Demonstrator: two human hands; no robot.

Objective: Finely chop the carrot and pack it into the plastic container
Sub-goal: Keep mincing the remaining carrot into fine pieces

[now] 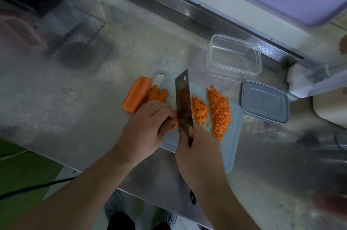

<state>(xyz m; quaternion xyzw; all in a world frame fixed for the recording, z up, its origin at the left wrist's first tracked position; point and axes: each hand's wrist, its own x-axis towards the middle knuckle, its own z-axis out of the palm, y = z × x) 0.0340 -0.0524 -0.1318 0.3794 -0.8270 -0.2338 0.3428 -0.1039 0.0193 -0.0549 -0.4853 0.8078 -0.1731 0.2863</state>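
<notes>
I'm mid-dice: my left hand [148,122] pinches carrot strips [173,124] against the knife [184,102] gripped by my right hand [197,152]. Next, more cuts (container [233,55] waits at one o'clock).

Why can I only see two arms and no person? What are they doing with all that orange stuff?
The camera is worn on the person's head and looks down, so you see only their arms and hands. The right hand grips a big knife. The left hand holds carrot sticks steady against the blade. They lie on a pale blue cutting board on a metal table. The orange heap is chopped carrot. A big uncut carrot piece waits on the left. Behind the board stands an empty clear plastic container, with its grey lid lying beside it.
</notes>
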